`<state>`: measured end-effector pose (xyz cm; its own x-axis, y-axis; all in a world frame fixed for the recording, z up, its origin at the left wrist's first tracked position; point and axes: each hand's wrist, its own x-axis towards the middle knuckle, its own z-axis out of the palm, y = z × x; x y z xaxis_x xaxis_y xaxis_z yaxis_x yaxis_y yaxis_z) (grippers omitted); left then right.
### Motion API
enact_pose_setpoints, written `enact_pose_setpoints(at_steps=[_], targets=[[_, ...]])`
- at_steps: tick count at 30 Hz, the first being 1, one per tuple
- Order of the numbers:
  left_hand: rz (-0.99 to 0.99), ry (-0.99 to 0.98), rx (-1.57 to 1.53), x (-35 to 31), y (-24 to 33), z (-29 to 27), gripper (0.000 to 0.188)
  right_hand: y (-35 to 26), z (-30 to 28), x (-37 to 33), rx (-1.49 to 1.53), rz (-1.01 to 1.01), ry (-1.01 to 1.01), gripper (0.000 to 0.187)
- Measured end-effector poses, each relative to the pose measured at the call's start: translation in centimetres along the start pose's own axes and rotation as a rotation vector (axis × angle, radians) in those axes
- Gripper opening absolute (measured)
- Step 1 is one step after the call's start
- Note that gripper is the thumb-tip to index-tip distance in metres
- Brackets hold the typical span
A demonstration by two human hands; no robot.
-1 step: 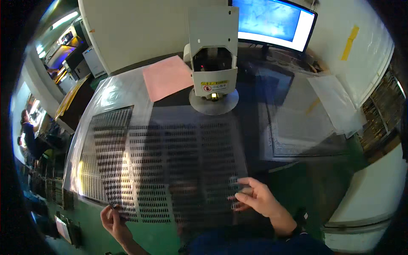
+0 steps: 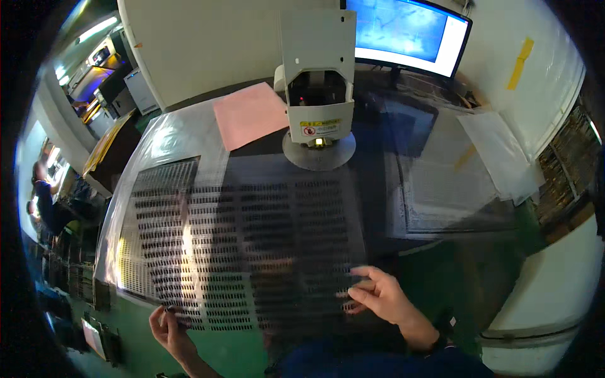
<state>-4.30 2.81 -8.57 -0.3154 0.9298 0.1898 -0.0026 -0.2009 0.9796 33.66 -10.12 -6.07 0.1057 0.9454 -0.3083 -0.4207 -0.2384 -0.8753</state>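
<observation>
A large clear film sheet [image 2: 220,252] printed with rows of small black dashes is stretched between my hands over the front of the dark table. My left hand [image 2: 171,334] pinches its near left corner between thumb and fingers. At the near right edge, my right hand [image 2: 387,301] holds the same film, thumb and fingertips closed on the border. Through the film I can see the table edge and green floor. A second patterned sheet [image 2: 130,268] lies partly beneath it on the left.
Beyond the film stands a white machine head [image 2: 319,120] over a round base. A pink sheet [image 2: 251,116] lies to its left. Back right is a lit monitor [image 2: 403,31]; more clear sheets [image 2: 447,183] rest on the right. At far left, a person [image 2: 44,195] is away from the table.
The film's far left part has shifted slightly left. Both my hands stay in nearly the same place, still gripping it.
</observation>
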Motion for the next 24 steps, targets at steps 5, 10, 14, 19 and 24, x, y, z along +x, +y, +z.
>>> enact_pose_setpoints(at_steps=[5,10,14,19,24], targets=[[0.090,0.075,-0.139,0.4,-1.5,-3.1,0.025,0.6,0.9,-0.3,-0.157,-0.204,-0.008,0.037],[0.099,0.120,-0.155,0.2,-0.8,-2.5,0.027,-0.1,1.0,-0.8,-0.322,-0.337,0.032,0.034],[0.134,0.126,-0.191,0.4,-1.1,-2.6,0.027,0.1,0.9,-0.9,-0.357,-0.407,0.050,0.031],[0.150,0.092,-0.187,0.8,-1.8,-3.6,0.027,0.2,0.7,-1.0,-0.324,-0.445,0.031,0.031],[0.326,0.002,-0.299,1.1,-1.2,-3.1,0.020,0.9,0.6,-0.7,-0.238,-0.462,0.016,0.032]])
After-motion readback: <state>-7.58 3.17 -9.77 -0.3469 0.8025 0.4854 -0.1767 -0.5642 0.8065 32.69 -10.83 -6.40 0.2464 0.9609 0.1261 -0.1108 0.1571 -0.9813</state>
